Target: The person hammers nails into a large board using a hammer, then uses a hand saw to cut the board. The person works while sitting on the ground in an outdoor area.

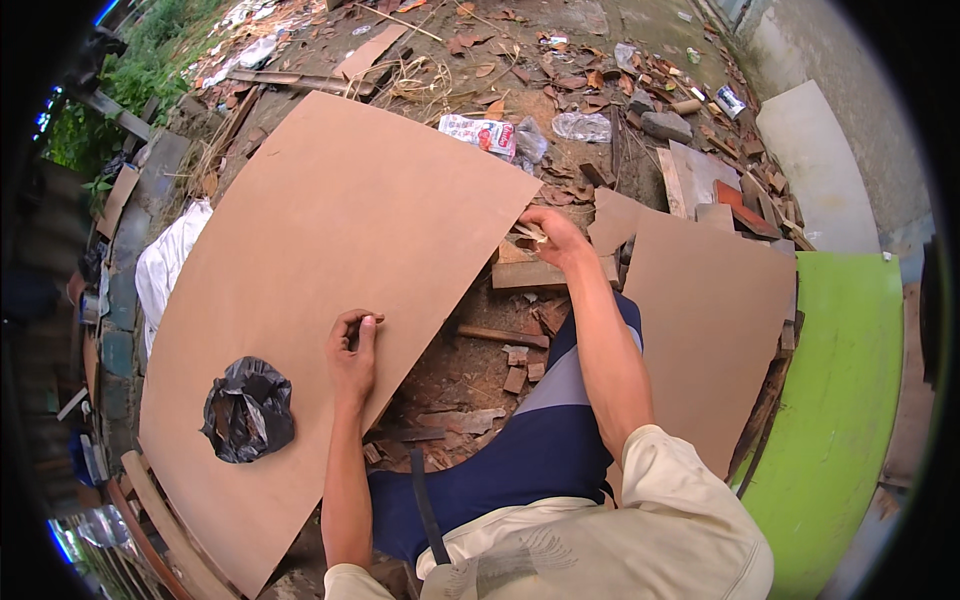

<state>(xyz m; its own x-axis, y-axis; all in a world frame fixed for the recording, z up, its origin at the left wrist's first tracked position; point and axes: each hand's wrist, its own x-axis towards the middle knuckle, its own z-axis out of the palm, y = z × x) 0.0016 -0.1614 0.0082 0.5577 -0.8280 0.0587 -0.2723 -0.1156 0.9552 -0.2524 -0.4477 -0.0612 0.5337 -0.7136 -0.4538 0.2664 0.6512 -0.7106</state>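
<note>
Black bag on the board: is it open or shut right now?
Open. The black bag sits on the board with its crumpled mouth spread upward; its contents are too dark to identify.

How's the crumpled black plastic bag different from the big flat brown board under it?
The crumpled black plastic bag is dark and a bit shiny; the big flat brown board is lighter and dull. The bag is small; the board is much bigger. The bag is wrinkled with its top open; the board is a smooth sheet. Both are near the left hand.
</note>
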